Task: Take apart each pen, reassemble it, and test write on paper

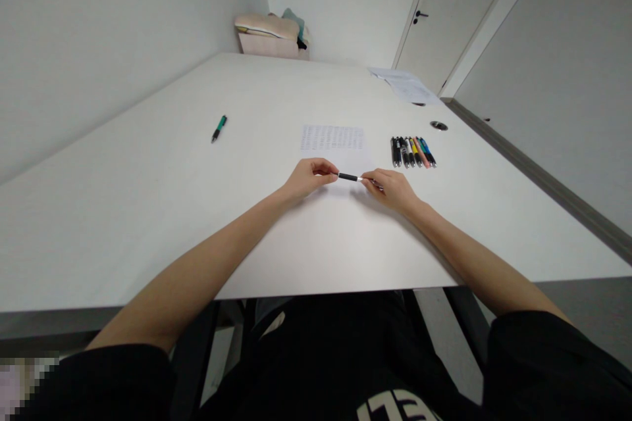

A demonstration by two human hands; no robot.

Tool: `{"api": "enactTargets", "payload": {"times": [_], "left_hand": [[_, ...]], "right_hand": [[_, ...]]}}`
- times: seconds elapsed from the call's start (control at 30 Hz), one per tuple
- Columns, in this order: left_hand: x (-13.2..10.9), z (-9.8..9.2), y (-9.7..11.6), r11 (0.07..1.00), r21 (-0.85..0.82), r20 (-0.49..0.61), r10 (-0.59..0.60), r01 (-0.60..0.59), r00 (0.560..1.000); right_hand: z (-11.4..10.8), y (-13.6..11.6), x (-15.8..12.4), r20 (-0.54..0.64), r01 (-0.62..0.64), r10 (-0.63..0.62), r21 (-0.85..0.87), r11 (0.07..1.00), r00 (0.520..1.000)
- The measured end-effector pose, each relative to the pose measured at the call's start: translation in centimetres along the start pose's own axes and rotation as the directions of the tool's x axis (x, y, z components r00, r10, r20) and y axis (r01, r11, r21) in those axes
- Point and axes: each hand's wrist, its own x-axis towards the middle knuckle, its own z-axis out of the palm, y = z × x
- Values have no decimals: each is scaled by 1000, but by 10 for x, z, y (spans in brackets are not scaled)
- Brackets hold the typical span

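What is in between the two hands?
A black pen bridges the gap, as the head view shows. The left hand pinches one end and the right hand pinches the other, just above the table.

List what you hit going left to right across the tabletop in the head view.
green pen → left hand → black pen, gripped at each end by a hand → right hand → cable grommet. Left out for overlap: printed sheet, row of pens.
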Motion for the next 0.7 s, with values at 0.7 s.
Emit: {"api": "enactTargets", "payload": {"times": [0.7], "left_hand": [[2, -4, 2, 978, 159, 4, -139, 136, 990]], "right_hand": [[-1, 5, 3, -180, 178, -178, -15, 984, 967]]}}
